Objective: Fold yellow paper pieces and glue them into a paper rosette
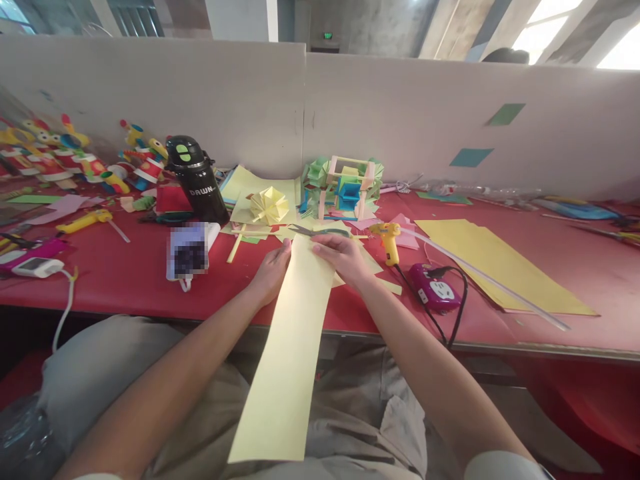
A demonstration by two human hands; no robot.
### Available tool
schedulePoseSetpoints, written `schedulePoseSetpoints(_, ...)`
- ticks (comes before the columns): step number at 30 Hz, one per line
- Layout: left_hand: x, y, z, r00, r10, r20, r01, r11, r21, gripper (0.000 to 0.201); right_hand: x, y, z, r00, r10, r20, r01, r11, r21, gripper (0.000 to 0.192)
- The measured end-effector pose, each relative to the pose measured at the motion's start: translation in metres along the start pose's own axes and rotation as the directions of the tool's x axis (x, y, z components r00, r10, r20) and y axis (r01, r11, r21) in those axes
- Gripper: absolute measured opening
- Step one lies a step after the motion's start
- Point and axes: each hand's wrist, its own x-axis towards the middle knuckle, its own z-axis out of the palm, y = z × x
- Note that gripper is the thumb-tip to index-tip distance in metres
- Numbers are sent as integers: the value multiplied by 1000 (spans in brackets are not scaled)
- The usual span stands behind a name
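Observation:
A long pale yellow paper strip (290,347) hangs from the table edge down over my lap. At its far end, my left hand (271,272) grips the left edge, thumb up. My right hand (345,259) pinches the right edge, with its thumb on top of the paper. Just beyond the strip's far end lies a pair of scissors (306,231), its handles close behind my right fingers. Behind them sit a yellow folded paper fan wheel (270,205) and a small wooden frame (367,175) with green and blue folded paper pieces.
A yellow glue gun (389,243) and a purple power socket (435,288) with a cable stand right of my hands, before yellow sheets (495,263). Leftward are a phone (188,252), a black bottle (197,180), another glue gun (87,220) and several colourful toy figures (90,163).

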Motion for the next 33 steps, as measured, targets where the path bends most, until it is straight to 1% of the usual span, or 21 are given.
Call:
schedulePoseSetpoints(2,0,0,0,998,-62,8,63,996,-56,70,0,1,0,1000,-6,-7,6,1000,8,39)
schedulePoseSetpoints(4,2,-1,0,993,-117,29,120,986,-112,64,0,2,0,1000,-13,-11,13,1000,7,39)
schedulePoseSetpoints(8,5,-5,1,986,-134,104,150,975,-164,51,0,5,0,999,-30,12,31,999,-20,37)
schedulePoseSetpoints(11,6,-6,4,992,-115,52,122,981,-148,43,-1,5,2,998,-55,20,57,994,-90,36)
schedulePoseSetpoints(15,7,-7,6,999,-45,-21,43,995,-95,41,-1,3,4,995,-99,27,102,986,-132,40)
schedulePoseSetpoints(19,9,-12,5,998,2,-67,-7,997,-75,39,-2,0,4,998,-64,2,63,985,-159,43)
schedulePoseSetpoints(22,10,-14,4,996,30,-84,-35,997,-61,38,-1,0,3,999,-31,-13,28,984,-177,43)
schedulePoseSetpoints(26,10,-14,3,993,77,-93,-81,996,-35,33,-2,0,4,1000,-7,25,11,983,-184,41)
schedulePoseSetpoints(33,9,-13,3,997,40,-60,-43,998,-50,32,-3,0,7,995,15,94,-1,989,-148,36)
